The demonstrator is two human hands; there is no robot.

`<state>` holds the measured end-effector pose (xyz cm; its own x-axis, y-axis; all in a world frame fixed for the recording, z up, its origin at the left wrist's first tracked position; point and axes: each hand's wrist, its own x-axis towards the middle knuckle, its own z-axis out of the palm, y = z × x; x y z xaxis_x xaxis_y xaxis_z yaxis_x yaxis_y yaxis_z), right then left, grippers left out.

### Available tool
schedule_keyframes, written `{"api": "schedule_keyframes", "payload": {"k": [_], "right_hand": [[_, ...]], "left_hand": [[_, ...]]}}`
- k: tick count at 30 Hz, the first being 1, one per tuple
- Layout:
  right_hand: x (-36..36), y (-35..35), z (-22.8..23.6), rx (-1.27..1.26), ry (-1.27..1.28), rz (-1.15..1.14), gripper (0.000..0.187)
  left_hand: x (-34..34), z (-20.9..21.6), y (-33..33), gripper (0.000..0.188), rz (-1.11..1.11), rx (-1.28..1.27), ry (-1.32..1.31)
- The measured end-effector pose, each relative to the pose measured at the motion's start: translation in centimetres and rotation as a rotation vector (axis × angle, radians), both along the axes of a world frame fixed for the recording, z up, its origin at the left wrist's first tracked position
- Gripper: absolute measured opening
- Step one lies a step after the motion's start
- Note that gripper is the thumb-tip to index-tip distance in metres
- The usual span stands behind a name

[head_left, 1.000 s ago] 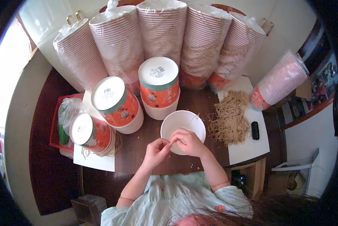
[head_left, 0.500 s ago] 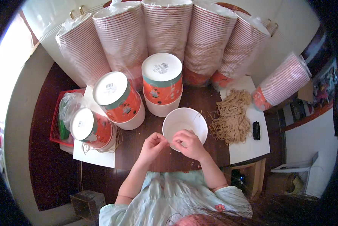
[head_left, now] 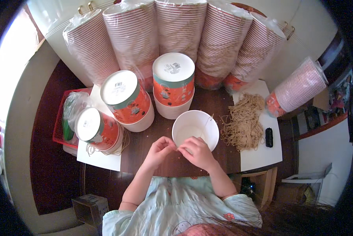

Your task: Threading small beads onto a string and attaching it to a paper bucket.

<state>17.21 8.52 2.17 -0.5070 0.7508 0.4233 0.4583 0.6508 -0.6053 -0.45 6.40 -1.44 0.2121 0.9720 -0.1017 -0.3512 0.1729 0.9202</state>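
Note:
A white paper bucket [head_left: 208, 133] stands upright with its mouth toward me. A bit of tan cord [head_left: 212, 117] shows at its far right rim, and a thin strand runs down inside. At the near rim my left hand [head_left: 160, 150] is closed in a pinch, its fingertips meeting those of my right hand [head_left: 198, 152]. My right hand is pinched too and covers part of the bucket's near side. Whatever lies between the fingertips is too small to make out. To the right lies a loose heap of tan cord [head_left: 244, 122].
Upside-down orange buckets stand at left: one [head_left: 172, 84], another [head_left: 127, 100], and a third [head_left: 99, 129] with cord under it. Tall wrapped bucket stacks [head_left: 176, 29] line the back; another stack [head_left: 296, 87] leans right. A black object [head_left: 268, 137] and red basket [head_left: 58, 126] flank the table.
My hands stay pinched at the near rim, the right fingertips now drawn closer to the left ones. The whole view has shifted slightly; the buckets and cord heap keep their places.

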Motion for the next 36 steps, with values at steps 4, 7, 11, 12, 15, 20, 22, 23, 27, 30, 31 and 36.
{"api": "schedule_keyframes", "payload": {"k": [4,7,11,12,15,20,22,23,27,30,31,36], "right_hand": [[0.1,0.5,0.6,-0.041,0.037,-0.024,0.009],[0.1,0.6,1.1,-0.101,0.123,-0.031,0.008],[0.1,1.2,1.3,-0.127,0.194,-0.007,0.009],[0.1,1.3,1.3,-0.127,0.193,-0.007,0.009],[0.1,1.3,1.6,-0.062,0.194,0.018,0.008],[0.6,1.6,1.2,-0.081,0.17,-0.023,0.008],[0.9,1.6,0.7,-0.083,0.165,-0.029,0.008],[1.0,1.5,0.6,-0.085,0.159,-0.034,0.008],[1.3,1.0,0.5,-0.084,0.126,-0.015,0.008],[1.4,0.5,0.7,-0.082,0.11,0.016,0.009],[1.4,0.4,0.7,-0.076,0.103,0.028,0.009],[1.2,0.0,0.9,-0.026,0.033,0.084,0.009]], "left_hand": [[0.6,0.3,-0.4,0.018,-0.081,-0.013,-0.02],[1.1,0.0,-0.4,0.023,-0.118,0.042,0.103],[1.7,0.2,-0.3,0.022,-0.119,0.055,0.122],[1.8,0.4,-0.3,0.02,-0.094,0.045,0.116],[1.8,0.8,-0.3,0.014,0.006,0.114,0.338],[2.0,1.4,-0.2,0.017,0.046,0.049,0.332],[1.9,1.1,-0.2,0.018,0.025,-0.019,0.229],[1.6,0.4,0.0,0.019,0.015,-0.045,0.16],[1.1,0.1,0.2,0.02,-0.01,-0.125,0.04],[1.1,0.2,0.2,0.019,-0.005,-0.152,0.038],[1.2,0.2,0.2,0.019,-0.005,-0.153,0.038],[0.9,-1.0,0.2,0.018,0.009,-0.115,-0.002]]}}
